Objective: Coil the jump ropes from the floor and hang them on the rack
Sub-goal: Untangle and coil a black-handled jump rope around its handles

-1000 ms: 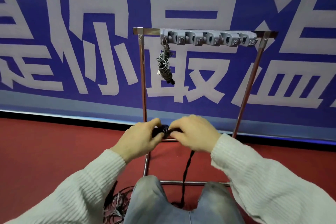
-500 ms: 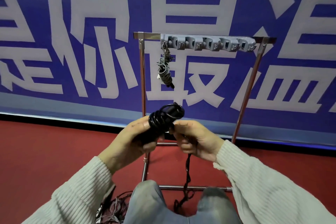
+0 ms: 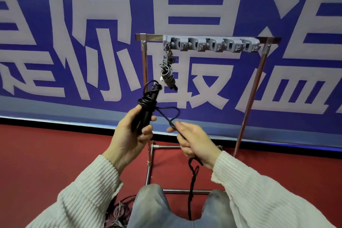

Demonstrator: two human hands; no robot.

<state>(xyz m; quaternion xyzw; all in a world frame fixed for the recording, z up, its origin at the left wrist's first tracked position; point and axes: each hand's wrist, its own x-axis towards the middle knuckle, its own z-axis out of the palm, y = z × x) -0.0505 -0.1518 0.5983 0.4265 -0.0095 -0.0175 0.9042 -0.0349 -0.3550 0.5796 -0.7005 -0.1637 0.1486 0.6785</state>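
My left hand [image 3: 132, 135] grips the black jump rope handles [image 3: 148, 109], held upright with a few turns of cord wound round their upper part. My right hand [image 3: 194, 140] pinches the black cord [image 3: 166, 114] a short way to the right, and a loose loop arches between the two hands. The rest of the cord [image 3: 191, 187] hangs down from my right hand to the floor between my knees. Behind stands the metal rack [image 3: 253, 87] with a grey hook strip [image 3: 212, 43]. A coiled grey rope [image 3: 167, 72] hangs from its leftmost hook.
A tangle of grey and dark ropes [image 3: 120, 213] lies on the red floor by my left knee. A blue banner with large white characters [image 3: 74, 42] covers the wall behind the rack. The rack's base bars [image 3: 185, 191] run along the floor in front of my knees.
Both hands have risen and moved apart. The handles went from tilted to nearly upright in my left hand, and my right hand drew a loop of cord out to the right.
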